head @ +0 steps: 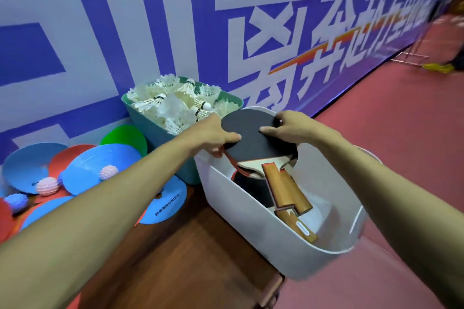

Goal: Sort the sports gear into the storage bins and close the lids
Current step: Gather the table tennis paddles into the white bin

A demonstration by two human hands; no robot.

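Observation:
A white storage bin (251, 211) stands on the floor with several table tennis paddles in it, their wooden handles (286, 190) pointing toward me. Both hands grip the top black-faced paddle (251, 143) over the bin's far end: my left hand (216, 133) holds its left edge, my right hand (288, 125) holds its right edge. Behind it a teal bin (160, 138) is heaped with white shuttlecocks (175, 100). No lids are in view.
Blue, red and green flat discs (95, 170) lie piled on the floor at left, with spiky pink and blue balls (47, 185) among them. A blue banner wall (125, 20) runs behind the bins. A metal stand (411, 55) is at far right.

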